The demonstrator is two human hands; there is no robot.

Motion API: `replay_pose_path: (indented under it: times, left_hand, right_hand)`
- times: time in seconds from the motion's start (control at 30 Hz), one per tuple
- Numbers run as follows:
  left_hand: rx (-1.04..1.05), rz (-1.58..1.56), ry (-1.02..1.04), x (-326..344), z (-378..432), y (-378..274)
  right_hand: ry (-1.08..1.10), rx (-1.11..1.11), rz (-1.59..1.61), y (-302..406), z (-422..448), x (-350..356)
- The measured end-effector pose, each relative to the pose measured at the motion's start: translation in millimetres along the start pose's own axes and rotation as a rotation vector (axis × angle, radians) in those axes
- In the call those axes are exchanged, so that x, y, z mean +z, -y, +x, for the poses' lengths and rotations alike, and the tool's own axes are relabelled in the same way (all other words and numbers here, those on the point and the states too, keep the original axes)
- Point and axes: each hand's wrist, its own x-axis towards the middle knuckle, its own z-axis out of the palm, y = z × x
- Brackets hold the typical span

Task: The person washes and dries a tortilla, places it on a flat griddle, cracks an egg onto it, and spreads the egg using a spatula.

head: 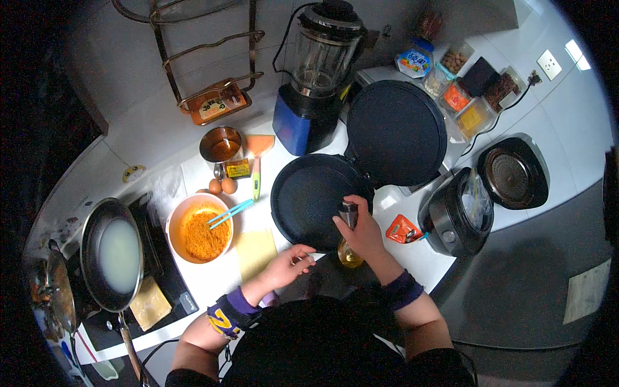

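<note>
In the head view my right hand (pixel 361 227) is closed around a glass bottle (pixel 349 252) of yellowish liquid, held at the near right edge of a round black electric griddle (pixel 314 203). The griddle's lid (pixel 396 133) stands folded back to the upper right. My left hand (pixel 290 266), at the griddle's near left edge, pinches a small white piece (pixel 316 256) between thumb and fingers; what it is cannot be told. Left of the griddle, a white bowl (pixel 173 232) holds shredded orange food (pixel 205 237) with blue chopsticks (pixel 232 213) resting in it.
Brown eggs (pixel 228 185), a spatula (pixel 256 179) and a metal cup (pixel 221 145) lie beyond the bowl. A blender (pixel 314 82) stands behind the griddle. A frying pan (pixel 118 256) with cloudy liquid is at left. A red packet (pixel 402 229) and a black appliance (pixel 449 217) are at right.
</note>
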Motion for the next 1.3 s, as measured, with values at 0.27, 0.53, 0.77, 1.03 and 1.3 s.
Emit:
replay_pose_path:
  times: [0.27,0.53,0.77,1.03,1.3]
  left_hand:
    - [-0.04,0.045,-0.047,3.8,-7.8,-9.7]
    - [-0.053,0.029,-0.088,2.6,-0.1,-7.9]
    - [-0.053,0.04,-0.081,9.2,10.7,-6.8]
    - [-0.02,0.07,-0.052,16.1,20.2,-9.4]
    - [-0.026,0.049,-0.027,23.7,23.7,-17.1]
  right_hand:
    - [0.162,-0.038,-0.096,-22.6,0.8,13.1]
    - [0.103,-0.036,-0.049,-40.9,9.3,5.4]
    - [-0.008,-0.044,-0.016,-45.0,20.8,-9.1]
    - [-0.037,0.016,-0.039,-62.7,24.3,-23.4]
    - [-0.059,0.069,-0.049,-73.3,17.6,-29.9]
